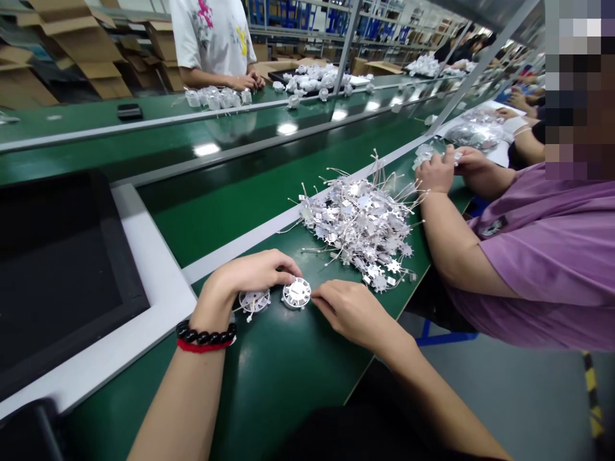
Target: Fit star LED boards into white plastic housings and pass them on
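A round white part with a spoked silver face lies on the green bench between my two hands. My left hand reaches over from the left, thumb and fingers closed at the part's upper left edge. At its right edge are the fingertips of my right hand, pinched together; anything between them is too small to make out. Under my left hand sits a second round white part, partly hidden, with thin wires and a small white connector. Just beyond is a heap of star-shaped metal plates with white wires.
A black tray with a white border is at left. Behind the pale rail runs a green conveyor. To the right a co-worker in a purple shirt handles parts; another person stands across. A metal post rises beyond.
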{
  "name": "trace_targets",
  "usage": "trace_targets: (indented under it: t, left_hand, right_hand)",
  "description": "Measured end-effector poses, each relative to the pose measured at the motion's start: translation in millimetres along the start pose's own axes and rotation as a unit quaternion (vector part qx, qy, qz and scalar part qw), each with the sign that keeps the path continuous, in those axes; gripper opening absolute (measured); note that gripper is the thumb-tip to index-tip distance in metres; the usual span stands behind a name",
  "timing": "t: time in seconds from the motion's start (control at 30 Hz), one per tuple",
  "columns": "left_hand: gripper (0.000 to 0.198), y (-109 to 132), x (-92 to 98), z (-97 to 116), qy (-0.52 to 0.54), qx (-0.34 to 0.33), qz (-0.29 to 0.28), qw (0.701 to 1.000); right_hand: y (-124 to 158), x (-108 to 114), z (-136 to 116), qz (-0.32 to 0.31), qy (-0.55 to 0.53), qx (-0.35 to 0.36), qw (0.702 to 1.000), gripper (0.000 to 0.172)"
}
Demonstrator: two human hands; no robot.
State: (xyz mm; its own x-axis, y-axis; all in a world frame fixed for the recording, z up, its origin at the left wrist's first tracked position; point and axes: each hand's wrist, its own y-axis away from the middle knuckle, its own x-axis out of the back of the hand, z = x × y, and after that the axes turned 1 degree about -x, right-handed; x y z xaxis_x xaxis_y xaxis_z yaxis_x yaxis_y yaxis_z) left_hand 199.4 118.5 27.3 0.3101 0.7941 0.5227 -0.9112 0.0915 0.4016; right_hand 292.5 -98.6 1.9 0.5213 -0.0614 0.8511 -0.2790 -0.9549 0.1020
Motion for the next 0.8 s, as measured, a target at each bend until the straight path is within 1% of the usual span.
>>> trace_targets:
  t: [0.07,0.13,0.27,0.53,0.8]
  left_hand:
    - [0.026,-0.3,-0.2,0.0,0.0,-0.001,0.0,1.0]
    - [0.026,-0.2,-0.5,0.1,0.0,0.0,0.0,1.0]
    - [0.026,0.4,-0.9,-0.2,0.0,0.002,0.002,1.0]
    - [0.027,0.8,-0.4,0.5,0.0,0.007,0.005,1.0]
    - [0.027,0.9,-0.5,1.6,0.002,0.014,0.012,1.0]
  right_hand:
    - [-1.0,-1.4,-0.5,-0.006,0.019,-0.001,1.0,0.022]
    - [-1.2,-2.2,-0.8,-0.002,0.023,-0.013,1.0,0.019]
    - [-0.1,-2.6,-0.5,0.009,-0.003,-0.054,0.998,0.01]
    - [-4.5,-6.1,2.3,0.034,-0.035,-0.113,0.992,0.008]
    - [-3.1,-5.1,-1.1,0.046,-0.074,-0.124,0.988,0.007]
